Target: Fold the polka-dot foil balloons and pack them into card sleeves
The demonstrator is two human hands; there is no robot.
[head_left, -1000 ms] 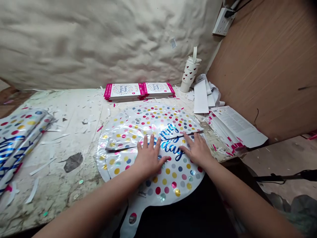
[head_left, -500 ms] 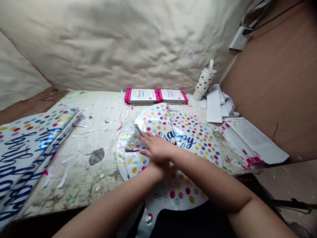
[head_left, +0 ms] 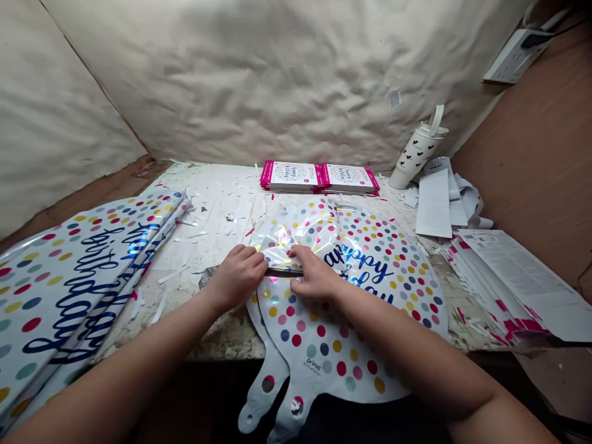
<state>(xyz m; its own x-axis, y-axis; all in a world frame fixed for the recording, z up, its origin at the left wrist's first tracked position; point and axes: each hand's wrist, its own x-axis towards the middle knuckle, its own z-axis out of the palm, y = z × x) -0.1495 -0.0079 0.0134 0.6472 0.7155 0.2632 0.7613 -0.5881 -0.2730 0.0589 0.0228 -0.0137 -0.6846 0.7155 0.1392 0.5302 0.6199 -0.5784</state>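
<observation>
A flat round foil balloon point(head_left: 365, 290) with coloured dots and blue "happy birthday" lettering lies on the worn table point(head_left: 217, 203), its tail hanging over the near edge. A second one lies under it. On top is a folded shiny balloon piece point(head_left: 300, 237). My left hand point(head_left: 238, 274) curls its fingers round the left corner of this folded piece. My right hand point(head_left: 314, 274) presses down on the fold's near edge, fingers bent.
A pile of folded dotted balloons point(head_left: 60, 277) fills the left. Two stacks of pink-edged cards point(head_left: 319, 177) sit at the back. A white cup with hearts point(head_left: 414, 154), loose white papers point(head_left: 439, 200) and a fan of printed sheets point(head_left: 513, 277) lie on the right. Paper scraps litter the table.
Both hands lay flat on the balloon; the right hand then crossed to the left. Now the left hand grips the folded piece's corner and the right presses it. The view shifted left.
</observation>
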